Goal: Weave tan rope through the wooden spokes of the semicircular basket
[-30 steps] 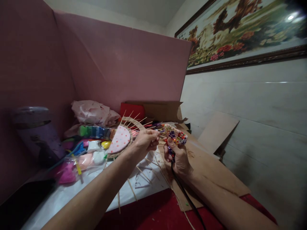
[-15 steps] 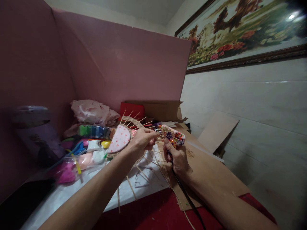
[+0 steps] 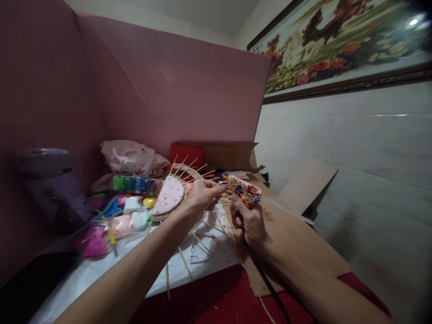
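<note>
My right hand (image 3: pixel 248 220) is wrapped round the handle of a flower-patterned glue gun (image 3: pixel 243 189), its small light glowing and its nozzle pointing left. Close by that nozzle, my left hand (image 3: pixel 204 195) pinches thumb and fingers together; whatever is between the fingertips is too small to make out. Behind and below the left hand is a round piece with thin wooden sticks (image 3: pixel 185 263) radiating outward and a twine-wrapped ring (image 3: pixel 182 167). A white half-disc with pink dots (image 3: pixel 168 196) covers its left part. My left hand and forearm hide much of the piece.
Brown cardboard (image 3: pixel 297 247) lies under the right hand, with a black cord (image 3: pixel 261 267) running across it. Bags of coloured clay (image 3: pixel 133 221) are at the left, beside a lilac flask (image 3: pixel 54 193). Crumpled pink cloth (image 3: pixel 133 157) sits against the pink partition (image 3: pixel 175 85).
Both hands have hardly moved; the left fingertips are a touch farther right. The whole view has shifted very slightly.
</note>
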`<state>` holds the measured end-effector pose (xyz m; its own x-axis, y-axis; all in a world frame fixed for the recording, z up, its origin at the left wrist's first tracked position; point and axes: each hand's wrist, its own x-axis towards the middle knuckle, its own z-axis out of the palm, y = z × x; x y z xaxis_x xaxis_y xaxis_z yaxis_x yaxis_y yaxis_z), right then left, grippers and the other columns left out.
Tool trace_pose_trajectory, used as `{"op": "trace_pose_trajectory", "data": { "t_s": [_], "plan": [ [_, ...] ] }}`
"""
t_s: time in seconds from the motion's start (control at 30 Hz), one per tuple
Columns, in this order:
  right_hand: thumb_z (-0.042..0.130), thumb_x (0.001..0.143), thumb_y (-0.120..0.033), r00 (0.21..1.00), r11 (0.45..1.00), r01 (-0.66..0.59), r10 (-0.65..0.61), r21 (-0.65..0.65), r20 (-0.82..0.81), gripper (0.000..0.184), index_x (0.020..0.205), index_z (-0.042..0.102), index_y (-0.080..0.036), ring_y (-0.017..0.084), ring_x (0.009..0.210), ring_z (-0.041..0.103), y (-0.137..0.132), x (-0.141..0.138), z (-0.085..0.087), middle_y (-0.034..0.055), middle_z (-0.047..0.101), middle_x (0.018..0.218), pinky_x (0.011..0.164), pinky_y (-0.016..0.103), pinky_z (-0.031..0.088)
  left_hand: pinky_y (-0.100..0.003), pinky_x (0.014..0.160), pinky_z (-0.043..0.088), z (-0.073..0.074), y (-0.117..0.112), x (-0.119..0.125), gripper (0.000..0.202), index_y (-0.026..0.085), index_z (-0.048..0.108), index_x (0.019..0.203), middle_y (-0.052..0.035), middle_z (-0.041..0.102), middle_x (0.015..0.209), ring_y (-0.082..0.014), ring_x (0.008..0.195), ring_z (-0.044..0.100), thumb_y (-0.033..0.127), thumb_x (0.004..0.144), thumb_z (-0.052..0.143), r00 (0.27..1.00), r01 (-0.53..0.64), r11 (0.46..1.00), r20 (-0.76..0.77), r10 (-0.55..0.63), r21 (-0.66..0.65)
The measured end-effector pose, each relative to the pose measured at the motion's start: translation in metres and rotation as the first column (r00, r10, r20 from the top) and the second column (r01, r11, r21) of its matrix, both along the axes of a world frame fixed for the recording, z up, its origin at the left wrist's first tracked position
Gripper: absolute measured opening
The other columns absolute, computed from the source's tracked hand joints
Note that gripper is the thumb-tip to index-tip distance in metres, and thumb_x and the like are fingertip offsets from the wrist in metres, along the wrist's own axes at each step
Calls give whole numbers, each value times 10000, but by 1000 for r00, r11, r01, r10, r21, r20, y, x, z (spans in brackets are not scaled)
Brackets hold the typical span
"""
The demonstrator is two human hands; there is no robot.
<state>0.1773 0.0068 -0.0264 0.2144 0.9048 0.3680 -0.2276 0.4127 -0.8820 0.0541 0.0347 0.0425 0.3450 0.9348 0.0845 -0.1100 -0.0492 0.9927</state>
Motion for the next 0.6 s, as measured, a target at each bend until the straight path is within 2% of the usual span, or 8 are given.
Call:
{"op": "trace_pose_trajectory", "data": {
  "t_s": [0.23,0.37,0.5,0.6],
  "plan": [
    [620,731,-379,999,999,-34,33,-33,-32,318,550,490,-152,35,284,320,-1,0,3,-55,448,439,286,181,222,-197,337,110,-1,0,3,165,155,467,500,68,345,354,-27,294,229,137,642,548,998,-68,998,11,68,-1],
    [619,721,-407,995,995,-67,61,-75,-82,302,594,521,-151,30,285,303,-2,-1,5,-61,450,449,282,176,221,-187,343,121,-3,1,2,124,148,484,532,66,364,374,-26,312,250,156,628,563,999,-47,999,27,47,4],
    [635,699,-427,998,997,-27,23,-72,-51,308,612,531,-151,31,293,304,-1,-1,4,-64,448,442,281,176,214,-181,352,131,1,-1,0,89,136,520,585,71,362,376,-25,327,255,179,616,592,1000,5,1000,19,-5,1],
    [644,687,-433,1000,997,2,-4,-74,-30,317,602,520,-154,33,301,312,0,0,1,-63,448,444,285,179,220,-186,353,153,1,0,2,117,132,552,611,71,373,375,-33,332,266,216,594,632,998,-41,999,-43,42,23]
  ]
}}
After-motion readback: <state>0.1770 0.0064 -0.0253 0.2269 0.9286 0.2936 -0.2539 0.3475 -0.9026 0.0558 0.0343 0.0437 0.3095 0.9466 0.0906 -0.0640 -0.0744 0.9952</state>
